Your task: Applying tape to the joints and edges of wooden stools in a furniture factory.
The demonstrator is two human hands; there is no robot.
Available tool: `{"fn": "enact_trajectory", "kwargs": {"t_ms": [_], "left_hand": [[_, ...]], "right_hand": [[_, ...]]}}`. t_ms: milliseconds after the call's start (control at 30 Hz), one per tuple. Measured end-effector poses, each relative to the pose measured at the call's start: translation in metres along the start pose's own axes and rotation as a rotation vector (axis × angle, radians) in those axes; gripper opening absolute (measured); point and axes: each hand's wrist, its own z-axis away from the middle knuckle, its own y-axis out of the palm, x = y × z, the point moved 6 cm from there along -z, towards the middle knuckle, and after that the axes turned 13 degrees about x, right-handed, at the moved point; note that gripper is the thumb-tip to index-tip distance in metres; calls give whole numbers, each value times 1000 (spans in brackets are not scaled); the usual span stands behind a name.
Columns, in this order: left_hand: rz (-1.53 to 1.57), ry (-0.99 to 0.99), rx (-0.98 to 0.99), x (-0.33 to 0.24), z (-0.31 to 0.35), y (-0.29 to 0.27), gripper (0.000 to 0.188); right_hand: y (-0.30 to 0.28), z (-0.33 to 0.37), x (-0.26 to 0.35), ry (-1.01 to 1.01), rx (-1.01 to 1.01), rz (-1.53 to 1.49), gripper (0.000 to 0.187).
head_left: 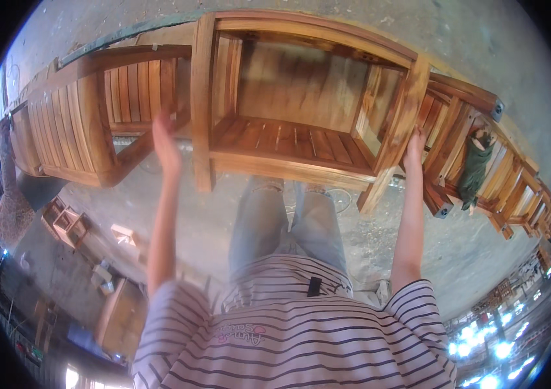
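Grey floor (463, 259) surrounds a brown, slatted wooden frame (291, 141), right hand (415, 142) gripping its post (398, 129), left hand (167, 144) open.

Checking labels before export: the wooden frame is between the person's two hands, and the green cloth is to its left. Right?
Not quite: the green cloth is to the right of the wooden frame, as the head view shows. The rest holds.

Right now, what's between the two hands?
In the head view, a wooden frame with a slatted shelf lies between the left hand and the right hand.
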Motion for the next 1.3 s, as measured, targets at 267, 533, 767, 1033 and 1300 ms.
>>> {"fn": "enact_trajectory", "kwargs": {"t_ms": [267, 533, 767, 1033, 1300], "left_hand": [[381, -993, 309, 322, 433, -33, 71], [174, -515, 707, 6, 180, 73, 41], [-85, -10, 558, -125, 125, 112, 33], [-79, 113, 638, -123, 181, 162, 24], [-128, 185, 564, -137, 183, 161, 18]], "right_hand": [[29, 97, 25, -452, -53, 260, 29], [118, 285, 87, -322, 661, -18, 27], [149, 346, 74, -150, 910, -62, 24], [152, 358, 89, -218, 901, -36, 35], [155, 360, 101, -248, 906, 3, 40]]}}
